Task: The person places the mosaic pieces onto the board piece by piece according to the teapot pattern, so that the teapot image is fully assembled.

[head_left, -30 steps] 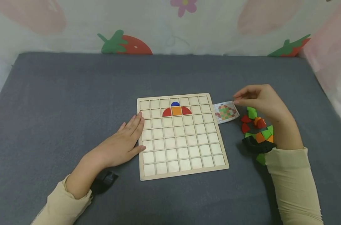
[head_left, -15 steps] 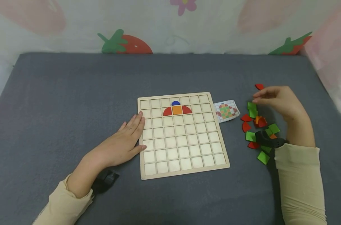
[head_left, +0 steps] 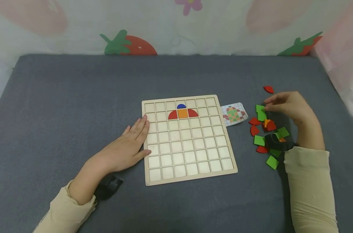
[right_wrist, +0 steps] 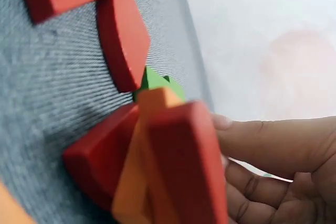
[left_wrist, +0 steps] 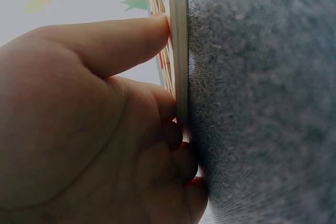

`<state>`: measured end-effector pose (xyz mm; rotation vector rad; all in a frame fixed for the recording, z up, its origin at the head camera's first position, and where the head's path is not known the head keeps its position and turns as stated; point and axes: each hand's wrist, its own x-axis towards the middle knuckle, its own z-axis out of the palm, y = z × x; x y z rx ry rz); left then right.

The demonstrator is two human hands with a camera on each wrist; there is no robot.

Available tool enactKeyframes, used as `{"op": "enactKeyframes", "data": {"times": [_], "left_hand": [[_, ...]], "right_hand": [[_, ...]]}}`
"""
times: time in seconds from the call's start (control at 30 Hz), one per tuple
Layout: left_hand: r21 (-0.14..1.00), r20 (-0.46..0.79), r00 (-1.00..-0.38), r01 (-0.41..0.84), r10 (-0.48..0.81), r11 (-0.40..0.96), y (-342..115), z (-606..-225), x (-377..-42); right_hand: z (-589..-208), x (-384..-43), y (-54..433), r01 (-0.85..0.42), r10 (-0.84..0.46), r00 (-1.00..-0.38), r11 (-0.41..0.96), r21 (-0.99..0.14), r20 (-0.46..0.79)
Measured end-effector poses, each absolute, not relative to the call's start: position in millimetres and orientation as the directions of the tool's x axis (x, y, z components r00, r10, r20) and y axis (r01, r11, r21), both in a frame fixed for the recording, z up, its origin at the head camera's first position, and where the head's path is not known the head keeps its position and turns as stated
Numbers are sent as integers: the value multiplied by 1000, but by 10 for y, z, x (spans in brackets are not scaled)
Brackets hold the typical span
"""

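I am watching the left hand (head_left: 121, 153) resting straight fingers on the nearest edge of the wooden grid board (head_left: 175, 135), which is lying between the two hands. Well apart from it, the right hand (head_left: 290, 105) is bringing thumb and fingertips to the green tiles (head_left: 261, 116); I am failing to tell whether it is pinching one. A pattern card (head_left: 234, 114) is lying between board and right hand, and a red piece (head_left: 268, 89) is lying just beyond its fingertips.
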<state>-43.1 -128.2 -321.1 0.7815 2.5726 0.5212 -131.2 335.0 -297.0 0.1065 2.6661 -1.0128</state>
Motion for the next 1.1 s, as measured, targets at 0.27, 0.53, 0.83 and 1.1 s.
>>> {"op": "enactKeyframes", "data": {"times": [0.27,0.53,0.83,1.1], "left_hand": [[455,-271,-767,430,581,780,-1278,-3214,-420],[448,-281,-769,423,574,787,-1279,-3237,-424],[447,-279,-771,423,572,788,-1278,-3247,-415],[451,-267,-771,430,578,782,-1277,-3239,-416]], "right_hand": [[-2991,-1341,3328,152,-46,-950,796,-585,-310],[-2995,-1346,3279,136,-46,-951,826,-547,-306],[-2982,-1325,3270,121,-25,-968,824,-553,-249],[-2924,-1294,3239,119,-23,-975,789,-603,-222]]}}
